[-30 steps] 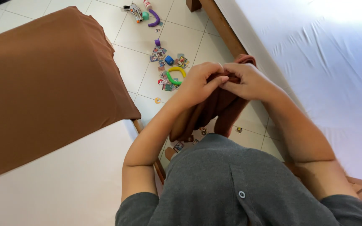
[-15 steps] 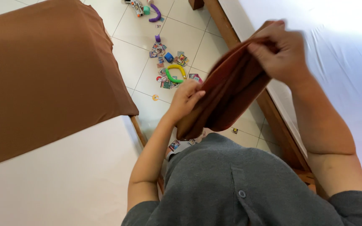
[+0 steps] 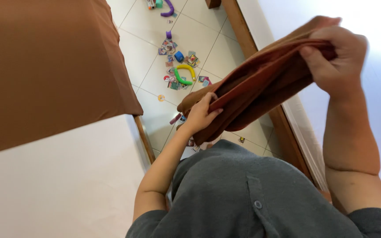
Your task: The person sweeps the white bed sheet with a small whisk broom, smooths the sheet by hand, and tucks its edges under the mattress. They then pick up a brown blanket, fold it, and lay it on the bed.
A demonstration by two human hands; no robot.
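Note:
A folded brown cloth (image 3: 261, 83) stretches diagonally between my two hands, above the floor gap between two beds. My right hand (image 3: 338, 61) grips its upper end at the top right, fingers closed over the folded edge. Lower down, my left hand (image 3: 200, 115) holds the other end, thumb on top and fingers underneath. Below the cloth I see my grey shirt (image 3: 252, 194).
A bed with a white sheet (image 3: 58, 185) and a brown cover (image 3: 45, 66) lies on the left. Another white-sheeted bed (image 3: 375, 26) with a wooden frame (image 3: 283, 128) is on the right. Small colourful toys and cards (image 3: 179, 66) are scattered on the tiled floor between them.
My hands, together at my chest a second ago, have spread apart. The right hand rose up and to the right, drawing the brown cloth out long.

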